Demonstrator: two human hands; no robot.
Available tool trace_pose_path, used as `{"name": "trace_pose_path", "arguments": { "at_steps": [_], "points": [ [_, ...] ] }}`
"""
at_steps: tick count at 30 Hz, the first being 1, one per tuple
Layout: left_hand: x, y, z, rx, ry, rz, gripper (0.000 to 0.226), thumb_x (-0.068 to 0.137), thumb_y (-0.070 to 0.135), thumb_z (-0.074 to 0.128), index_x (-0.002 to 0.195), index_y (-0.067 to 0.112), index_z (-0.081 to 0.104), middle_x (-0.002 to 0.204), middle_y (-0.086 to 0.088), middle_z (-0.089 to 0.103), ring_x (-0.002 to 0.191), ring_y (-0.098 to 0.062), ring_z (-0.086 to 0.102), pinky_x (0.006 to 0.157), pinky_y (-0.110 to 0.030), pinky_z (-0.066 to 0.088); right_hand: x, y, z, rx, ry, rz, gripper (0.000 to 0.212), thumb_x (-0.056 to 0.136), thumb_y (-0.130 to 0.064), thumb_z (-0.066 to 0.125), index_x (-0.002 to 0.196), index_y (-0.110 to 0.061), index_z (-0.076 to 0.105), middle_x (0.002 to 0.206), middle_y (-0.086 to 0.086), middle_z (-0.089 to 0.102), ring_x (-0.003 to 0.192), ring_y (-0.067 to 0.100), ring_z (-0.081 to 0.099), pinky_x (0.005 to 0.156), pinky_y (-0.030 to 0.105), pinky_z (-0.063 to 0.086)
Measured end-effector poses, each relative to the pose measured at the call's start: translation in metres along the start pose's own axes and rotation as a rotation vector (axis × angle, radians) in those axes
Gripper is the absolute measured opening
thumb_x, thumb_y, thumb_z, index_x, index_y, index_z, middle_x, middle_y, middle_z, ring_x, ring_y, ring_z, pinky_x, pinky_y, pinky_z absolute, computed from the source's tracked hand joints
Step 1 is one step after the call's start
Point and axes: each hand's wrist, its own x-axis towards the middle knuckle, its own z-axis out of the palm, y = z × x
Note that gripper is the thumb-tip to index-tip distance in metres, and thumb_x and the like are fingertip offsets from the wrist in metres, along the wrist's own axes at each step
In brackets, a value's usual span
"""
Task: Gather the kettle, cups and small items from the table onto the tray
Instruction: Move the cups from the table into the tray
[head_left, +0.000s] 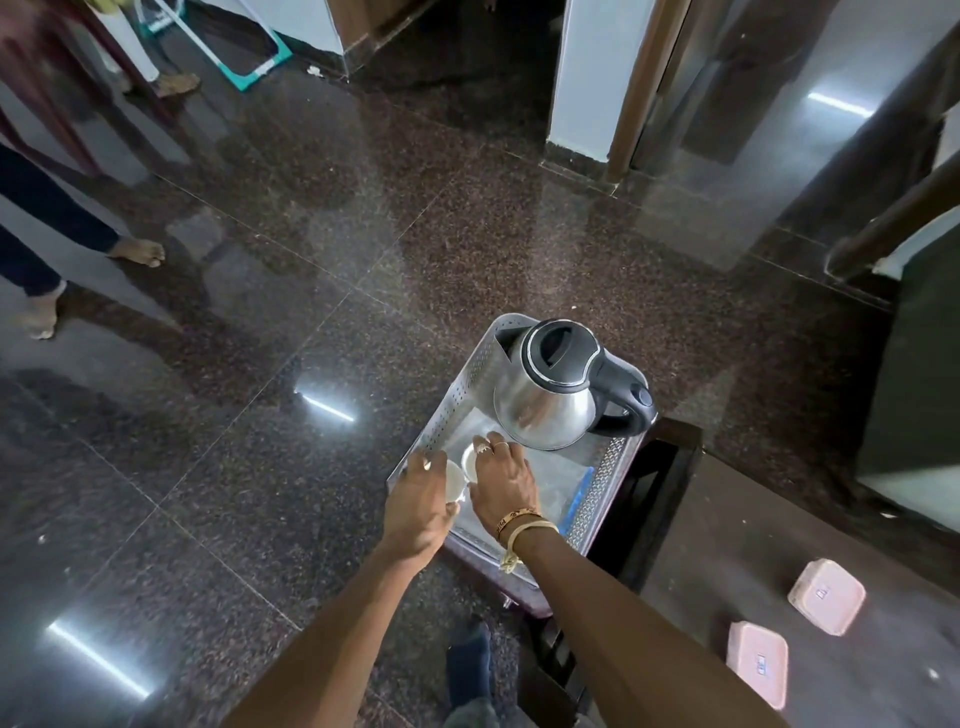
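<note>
Polished dark speckled granite floor (260, 364) fills most of the head view, with bright streaks of ceiling light reflected in it. At the lower right a dark brown tabletop (727, 545) comes into the frame, and a perforated silver metal tray (462, 395) rests at its upper left corner, hanging out over the floor.

At the tray's far end, just right of frame centre, stands the stainless steel electric kettle with a black lid and black handle (558, 387), upright, its handle pointing to the right.

My left hand (418, 506) is at the tray's near left edge, its grip closed around a small white cup (453, 482) that lies tilted on its side. My right hand (501, 480), with rings on the fingers and gold bangles at the wrist, reaches over the tray floor just below the kettle; its fingers curl on the rim of a second small white cup (469, 457), which touches the first. I cannot tell whether this cup sits flat on the tray. A clear plastic packet with a blue edge (569, 491) lies on the tray floor to the right of my right hand.

Two pink rounded square lidded boxes (826, 596) sit on the tabletop at the lower right, well apart from the tray. Other people's feet (137, 252) show at the left edge.
</note>
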Motion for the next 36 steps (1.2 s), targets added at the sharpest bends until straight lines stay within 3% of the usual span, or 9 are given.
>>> {"name": "trace_pose_path", "arguments": {
  "at_steps": [8,16,21,26,31,36],
  "points": [
    [0.006,0.011,-0.010,0.082,-0.072,-0.232,0.072,0.087,0.047,0.071,0.144,0.016,0.041,0.135,-0.013,0.053,0.119,-0.030,0.062,0.098,-0.038,0.054,0.017,-0.009,-0.004,-0.035,0.035,-0.103,0.056,0.099,-0.007,0.050,0.152,-0.009,0.030,0.163,0.014,0.017,0.148,0.030,0.021,0.120,0.039,0.028],
    [0.006,0.010,-0.005,0.255,-0.023,-0.133,0.076,0.089,0.056,0.064,0.144,0.009,0.041,0.139,-0.013,0.048,0.121,-0.026,0.056,0.101,-0.034,0.051,0.033,-0.010,-0.004,-0.064,0.025,-0.186,0.053,0.094,0.000,0.048,0.146,-0.008,0.039,0.161,0.014,0.022,0.149,0.030,0.020,0.120,0.038,0.026],
    [0.008,0.016,-0.013,0.388,-0.021,-0.144,0.075,0.081,0.062,0.068,0.134,0.012,0.048,0.128,-0.008,0.047,0.109,-0.022,0.055,0.084,-0.034,0.057,0.034,-0.013,-0.009,-0.087,-0.071,-0.166,0.064,0.092,-0.001,0.059,0.150,-0.006,0.034,0.163,0.016,0.015,0.152,0.036,0.008,0.123,0.042,0.020],
    [0.010,0.035,-0.033,0.383,0.020,-0.039,0.070,0.082,0.051,0.072,0.136,0.017,0.045,0.128,-0.008,0.048,0.113,-0.025,0.051,0.092,-0.039,0.051,0.014,-0.013,-0.034,-0.110,-0.068,-0.190,0.069,0.089,-0.006,0.064,0.151,-0.008,0.033,0.162,0.016,0.016,0.151,0.037,0.012,0.124,0.044,0.018],
    [-0.002,0.065,-0.060,0.386,0.062,-0.013,0.063,0.077,0.027,0.074,0.135,0.018,0.051,0.119,-0.007,0.053,0.104,-0.026,0.055,0.086,-0.039,0.051,-0.027,-0.007,-0.067,-0.040,0.080,-0.187,0.066,0.085,0.007,0.055,0.148,-0.006,0.041,0.155,0.016,0.035,0.147,0.035,0.027,0.114,0.046,0.035],
    [-0.017,0.102,-0.077,0.397,0.108,0.084,0.054,0.087,0.032,0.063,0.137,0.019,0.046,0.133,-0.008,0.050,0.115,-0.032,0.054,0.094,-0.046,0.047,-0.071,0.012,-0.104,-0.045,0.188,-0.151,0.060,0.088,-0.004,0.053,0.147,-0.008,0.043,0.151,0.012,0.040,0.141,0.033,0.035,0.108,0.046,0.042]
  ]
}}
